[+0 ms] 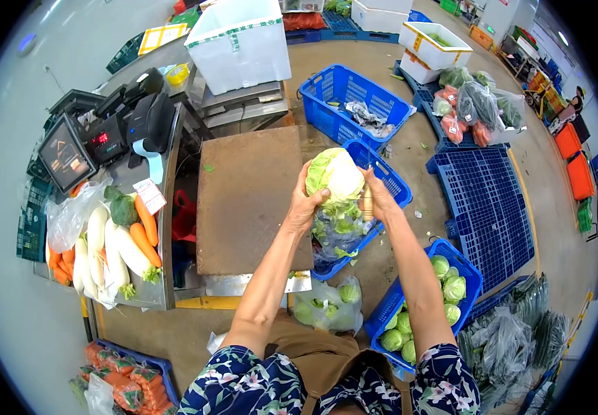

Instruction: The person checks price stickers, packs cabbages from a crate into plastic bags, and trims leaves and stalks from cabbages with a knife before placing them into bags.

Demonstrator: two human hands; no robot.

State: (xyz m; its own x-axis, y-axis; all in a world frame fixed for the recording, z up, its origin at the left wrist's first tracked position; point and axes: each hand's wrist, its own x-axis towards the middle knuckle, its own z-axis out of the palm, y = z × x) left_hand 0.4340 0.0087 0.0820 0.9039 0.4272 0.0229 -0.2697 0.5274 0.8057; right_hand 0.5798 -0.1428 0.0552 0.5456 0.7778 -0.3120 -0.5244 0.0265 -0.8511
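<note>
A pale green cabbage (335, 176) is held up above a blue crate (397, 185) that contains leaf scraps and plastic. My left hand (306, 200) grips the cabbage from its left side, with fingers wrapped round it. At the cabbage's right side, my right hand (380, 197) is closed on a light wooden handle (367, 203), seemingly of a knife, whose blade is hard to make out. Left of the hands lies a brown square board (250, 207) with a small leaf bit on it.
Several cabbages fill a blue crate (475, 273) at lower right. Radishes and carrots lie on a metal counter (154, 280) beside a scale screen (66, 153). A white foam box (240, 52) stands behind the board. Blue pallets (486, 207) lie at right.
</note>
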